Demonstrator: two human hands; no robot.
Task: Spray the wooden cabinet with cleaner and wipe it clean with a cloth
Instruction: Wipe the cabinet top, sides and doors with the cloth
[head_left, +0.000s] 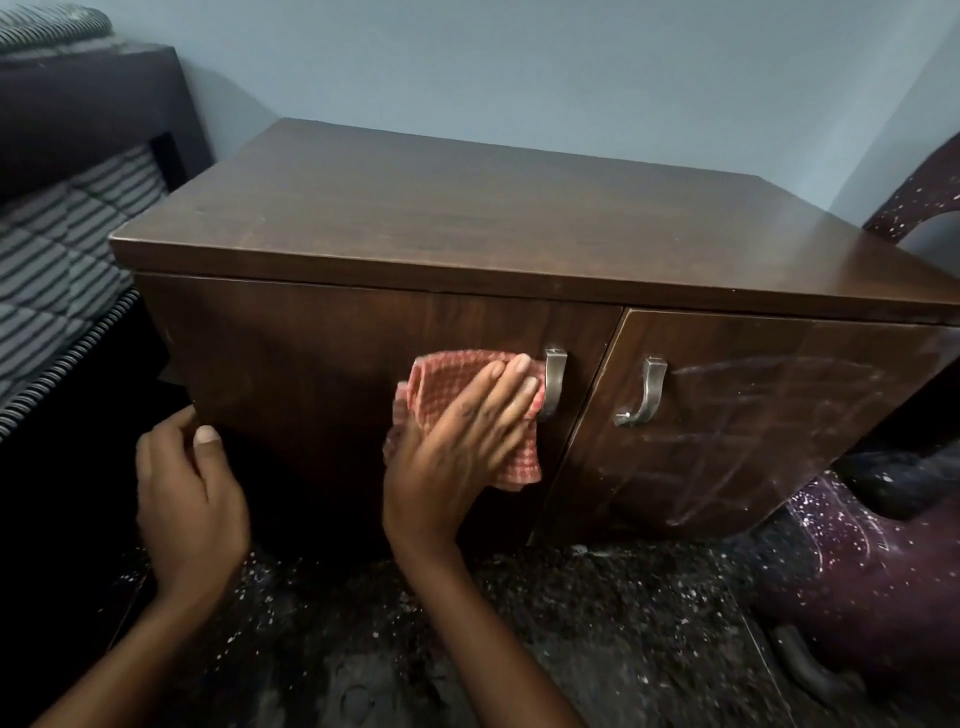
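A dark brown wooden cabinet (467, 218) with two front doors and metal handles fills the middle of the view. My right hand (457, 447) presses a red checked cloth (447, 379) flat against the left door, fingers straight, just left of that door's handle (554, 382). My left hand (189, 493) is at the cabinet's lower left edge, fingers loosely curled and fingertips near the edge, holding nothing. The right door (753, 415) shows whitish streaks and scratch marks. No spray bottle is in view.
A bed with a striped cover (57, 260) and dark headboard stands to the left. A purple speckled plastic chair (883, 571) is close on the right. The floor (519, 649) below is dark and speckled. A pale blue wall runs behind the cabinet.
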